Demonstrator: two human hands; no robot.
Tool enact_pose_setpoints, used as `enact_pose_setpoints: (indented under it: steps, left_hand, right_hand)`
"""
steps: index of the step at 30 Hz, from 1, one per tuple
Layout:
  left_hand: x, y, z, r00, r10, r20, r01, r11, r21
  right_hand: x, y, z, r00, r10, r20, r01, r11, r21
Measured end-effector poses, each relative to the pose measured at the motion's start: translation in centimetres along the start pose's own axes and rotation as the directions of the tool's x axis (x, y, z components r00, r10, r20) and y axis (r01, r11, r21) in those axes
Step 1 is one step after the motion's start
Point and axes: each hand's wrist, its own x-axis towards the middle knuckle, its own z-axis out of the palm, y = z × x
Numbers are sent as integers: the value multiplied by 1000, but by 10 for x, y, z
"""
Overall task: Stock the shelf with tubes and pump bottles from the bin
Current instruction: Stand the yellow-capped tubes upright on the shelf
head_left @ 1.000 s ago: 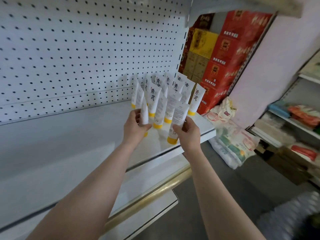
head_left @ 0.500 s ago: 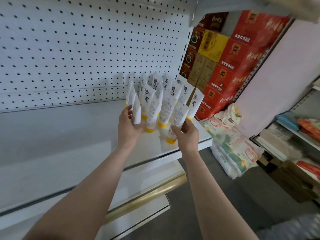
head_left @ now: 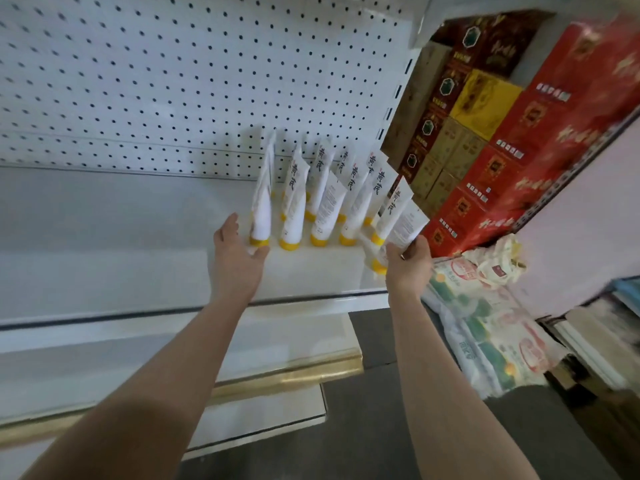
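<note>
My left hand (head_left: 239,252) is released, fingers (head_left: 231,225) straight, just beside the yellow cap of the end tube (head_left: 260,216), likely as a stop so the row (head_left: 322,202) standing cap-down on the shelf (head_left: 138,258) and leaning toward the pegboard (head_left: 173,81) doesn't topple. Can't tell if my thumb touches the cap. My right hand (head_left: 408,263) is grasping a second tube (head_left: 403,225), tilted with its cap low at the row's right end, probably to stand it like the rest.

Dim, soft light; motion blur at right; wide-angle edge distortion.
</note>
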Motion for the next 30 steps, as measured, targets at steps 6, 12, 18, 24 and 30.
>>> enact_pose_setpoints:
  steps: [6, 12, 18, 24, 30]
  left_hand:
    - [-19, 6, 0, 996, -65, -65, 64, 998, -12]
    - [-33, 11, 2, 994, -88, -64, 88, 996, -6]
    - [-47, 12, -3, 995, -92, -27, 92, 996, 6]
    - [-64, 15, -25, 1000, -27, -12, 26, 998, -58]
    - [-70, 3, -83, 999, 31, -33, -33, 996, -78]
  right_hand:
    - [7, 5, 0, 999, -25, 46, 23, 999, 28]
    - [3, 14, -2, 995, 49, 83, -53, 997, 48]
    - [-18, 22, 0, 987, 138, 78, -142, 989, 51]
    - [-59, 15, 4, 980, 128, 151, -140, 988, 68]
    - [-113, -23, 32, 956, -15, 294, -24, 991, 129]
